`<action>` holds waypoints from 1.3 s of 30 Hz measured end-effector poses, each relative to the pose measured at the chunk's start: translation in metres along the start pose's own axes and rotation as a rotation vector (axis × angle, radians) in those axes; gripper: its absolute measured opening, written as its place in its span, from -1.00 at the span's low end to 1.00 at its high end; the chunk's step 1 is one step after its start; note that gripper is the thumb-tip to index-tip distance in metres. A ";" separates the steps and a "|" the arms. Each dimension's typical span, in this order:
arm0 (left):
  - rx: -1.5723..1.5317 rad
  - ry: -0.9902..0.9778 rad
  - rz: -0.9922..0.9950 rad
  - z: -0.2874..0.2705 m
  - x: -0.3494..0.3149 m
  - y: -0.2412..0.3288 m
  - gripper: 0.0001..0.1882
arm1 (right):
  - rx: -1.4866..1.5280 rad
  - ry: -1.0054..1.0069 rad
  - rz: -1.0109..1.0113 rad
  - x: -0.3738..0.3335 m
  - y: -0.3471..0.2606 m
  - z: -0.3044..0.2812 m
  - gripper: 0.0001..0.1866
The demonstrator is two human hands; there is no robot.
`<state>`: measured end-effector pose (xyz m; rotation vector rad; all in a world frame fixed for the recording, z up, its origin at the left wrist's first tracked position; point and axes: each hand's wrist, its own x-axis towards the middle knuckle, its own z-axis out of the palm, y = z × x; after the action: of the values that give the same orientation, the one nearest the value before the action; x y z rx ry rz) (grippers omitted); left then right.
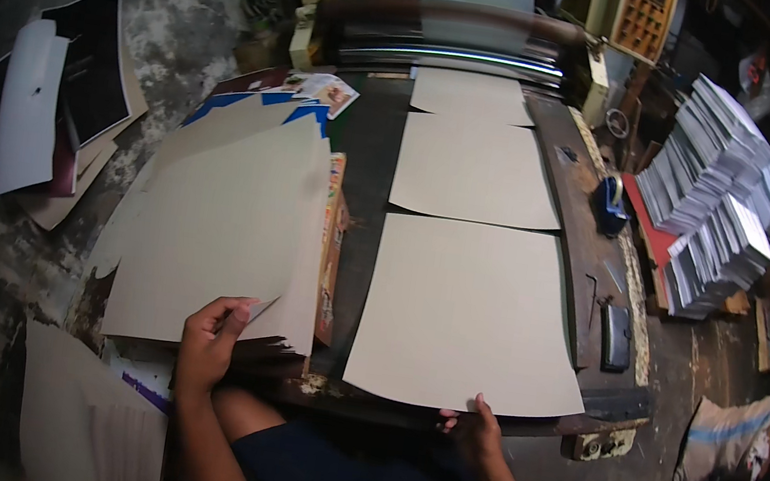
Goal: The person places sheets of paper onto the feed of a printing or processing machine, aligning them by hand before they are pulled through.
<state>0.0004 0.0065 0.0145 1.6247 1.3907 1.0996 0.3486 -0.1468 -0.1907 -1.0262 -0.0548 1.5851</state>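
My left hand (212, 334) pinches the lifted near-right corner of the top sheet on a tall stack of large beige paper sheets (222, 208). That corner curls up, its underside showing. My right hand (476, 435) is at the near edge of a beige paper sheet (468, 311) lying flat on the dark machine table. Its thumb rests over that edge, and the fingers are curled just below it. Two more sheets lie ahead in a line, the middle sheet (476, 170) and the far sheet (469, 95), which reaches the machine's rollers (469, 60).
Bundles of white paper (711, 158) stand at the right on a red board. A black case (615, 338) and a blue tape dispenser (612, 206) sit along the table's right side. Dark and white sheets (85, 61) lie on the floor at far left.
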 end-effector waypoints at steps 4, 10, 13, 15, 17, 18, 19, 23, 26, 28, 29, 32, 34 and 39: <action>0.007 0.225 0.023 0.012 -0.001 -0.012 -0.59 | 0.090 -0.067 -0.074 0.024 0.003 0.001 -0.52; -0.074 0.622 0.186 0.028 -0.009 -0.001 -0.62 | 0.087 0.182 -0.134 0.018 -0.001 0.019 -0.38; 0.084 0.427 0.407 0.030 -0.029 0.012 -0.67 | 0.041 0.060 -0.145 0.004 -0.020 0.032 -0.29; 0.141 0.305 0.540 0.032 -0.036 0.027 -0.71 | 0.041 -0.074 -0.166 -0.004 -0.037 0.042 -0.31; 0.041 -0.034 0.601 0.034 -0.041 0.034 -0.70 | -0.069 -0.368 -0.243 -0.015 -0.057 0.061 -0.31; 0.042 -0.036 0.598 0.035 -0.044 0.034 -0.70 | -0.036 -0.489 -0.268 -0.020 -0.063 0.068 -0.29; 0.069 -0.170 0.598 0.036 -0.046 0.035 -0.73 | -0.035 -0.485 -0.275 -0.021 -0.062 0.067 -0.29; 0.227 -0.319 0.645 0.044 -0.049 0.037 -0.79 | -0.090 -0.276 -0.233 -0.025 -0.056 0.047 -0.43; 0.421 -0.159 0.640 0.035 -0.036 0.028 -0.67 | -0.188 -0.156 -0.125 -0.035 -0.049 0.041 -0.70; 0.546 -0.016 0.596 0.031 -0.026 0.025 -0.49 | -0.232 -0.128 -0.067 -0.039 -0.034 0.022 -0.69; 0.541 -0.025 0.602 0.029 -0.022 0.020 -0.49 | -0.277 -0.109 -0.016 -0.042 -0.024 0.009 -0.68; 0.573 0.053 0.498 0.030 -0.018 0.010 -0.41 | -0.296 -0.147 0.011 -0.058 -0.002 -0.005 -0.63; 0.589 0.074 0.490 0.033 -0.016 0.007 -0.43 | -0.320 -0.182 0.042 -0.069 0.008 -0.009 -0.56; 0.589 0.135 0.491 0.040 -0.015 0.003 -0.50 | -0.377 -0.191 0.116 -0.093 0.024 -0.017 -0.50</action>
<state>0.0379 -0.0084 -0.0001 2.4515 1.5397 1.1431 0.3334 -0.2386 -0.1610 -1.1784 -0.4465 1.8173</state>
